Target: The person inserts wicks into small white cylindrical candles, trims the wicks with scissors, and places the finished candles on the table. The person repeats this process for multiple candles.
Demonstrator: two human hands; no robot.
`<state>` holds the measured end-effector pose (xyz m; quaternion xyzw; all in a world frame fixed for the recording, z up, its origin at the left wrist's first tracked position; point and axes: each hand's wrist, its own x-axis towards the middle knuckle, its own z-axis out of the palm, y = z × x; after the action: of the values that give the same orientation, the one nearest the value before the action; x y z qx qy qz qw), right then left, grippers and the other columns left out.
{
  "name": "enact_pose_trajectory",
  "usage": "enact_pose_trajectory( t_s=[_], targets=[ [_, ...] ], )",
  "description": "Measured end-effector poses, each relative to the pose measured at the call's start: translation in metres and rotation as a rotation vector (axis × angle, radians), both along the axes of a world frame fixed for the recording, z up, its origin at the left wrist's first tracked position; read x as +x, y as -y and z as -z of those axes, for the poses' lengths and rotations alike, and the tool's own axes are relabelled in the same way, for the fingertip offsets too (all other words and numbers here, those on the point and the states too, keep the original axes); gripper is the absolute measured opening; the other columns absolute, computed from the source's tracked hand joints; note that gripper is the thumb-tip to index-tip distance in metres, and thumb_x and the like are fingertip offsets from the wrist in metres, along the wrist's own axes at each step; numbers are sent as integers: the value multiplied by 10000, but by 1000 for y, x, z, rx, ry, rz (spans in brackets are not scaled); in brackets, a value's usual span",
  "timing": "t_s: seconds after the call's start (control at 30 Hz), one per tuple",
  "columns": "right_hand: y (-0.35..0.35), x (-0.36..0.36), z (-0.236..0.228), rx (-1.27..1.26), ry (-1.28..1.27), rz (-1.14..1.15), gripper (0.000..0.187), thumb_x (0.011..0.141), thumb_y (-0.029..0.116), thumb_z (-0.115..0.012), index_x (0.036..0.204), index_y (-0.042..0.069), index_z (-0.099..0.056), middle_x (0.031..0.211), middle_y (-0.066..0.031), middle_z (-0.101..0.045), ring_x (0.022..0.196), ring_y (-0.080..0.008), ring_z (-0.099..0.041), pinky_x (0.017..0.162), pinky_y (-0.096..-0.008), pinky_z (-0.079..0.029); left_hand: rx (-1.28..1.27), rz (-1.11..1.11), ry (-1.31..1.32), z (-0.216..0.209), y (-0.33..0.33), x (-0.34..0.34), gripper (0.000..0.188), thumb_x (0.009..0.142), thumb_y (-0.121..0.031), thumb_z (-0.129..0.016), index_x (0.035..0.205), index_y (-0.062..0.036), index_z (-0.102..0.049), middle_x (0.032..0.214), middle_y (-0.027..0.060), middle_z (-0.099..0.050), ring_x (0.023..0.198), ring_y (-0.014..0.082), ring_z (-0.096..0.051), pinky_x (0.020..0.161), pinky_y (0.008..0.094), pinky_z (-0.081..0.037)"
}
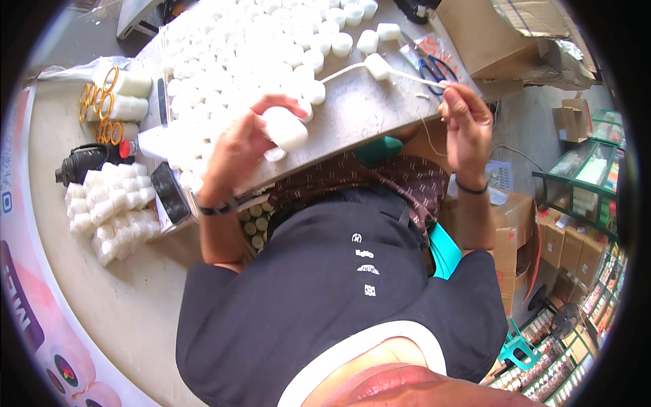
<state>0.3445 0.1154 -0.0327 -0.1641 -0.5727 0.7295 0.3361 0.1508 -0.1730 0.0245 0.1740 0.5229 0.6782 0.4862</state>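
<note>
White candle (285, 129) in left hand (234, 152), wick string (407, 76) pinched by right-hand fingers (451, 91), above candle-crowded grey board (359, 108).

Small shop doubling as a packing workshop. Rows of white bottle caps (244, 61) cover the worktop (366, 108), bagged white bottles (112, 210) sit off its left edge. Stacked cardboard boxes (566, 247) and stocked display shelves (583, 173) (goods too small to identify) stand right, a fan (563, 319) on the floor.
</note>
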Motion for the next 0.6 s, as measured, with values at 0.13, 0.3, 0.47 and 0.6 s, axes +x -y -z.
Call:
enact_pose_trajectory(
  t_s=[0.13,0.3,0.47,0.6],
  targets=[
    [29,0,-2,80,84,85,147,914,63,-706,1040,-12,-719,903,-24,-689,728,-60,-540,658,-200,-426,370,-137,397,28,-45,28,457,1058,-378,-450,1334,-19,-511,1087,50,-525,947,182,-573,836,319,-503],
    [33,-3,-30,657,352,-161,105,873,115,-676,935,32,-692,921,-62,-656,855,-142,-606,804,-293,-457,459,-260,43,36,-81,19,397,1068,-363,-423,1165,-25,-606,1074,43,-529,926,158,-551,825,307,-476],
    [35,-17,-49,449,342,-419,372,932,208,-667,1251,30,-595,979,-57,-647,907,-130,-605,811,-279,-475,269,130,-506,24,-98,34,397,1076,-310,-429,1109,0,-676,1073,76,-617,990,169,-568,933,299,-430],
    [50,-23,-51,176,296,-414,333,965,137,-658,1268,18,-586,1014,-24,-645,925,-67,-593,785,-224,-487,281,75,-735,7,-104,36,298,1039,-231,-505,1205,-56,-681,1084,101,-631,966,194,-604,896,308,-472]
  ],
)
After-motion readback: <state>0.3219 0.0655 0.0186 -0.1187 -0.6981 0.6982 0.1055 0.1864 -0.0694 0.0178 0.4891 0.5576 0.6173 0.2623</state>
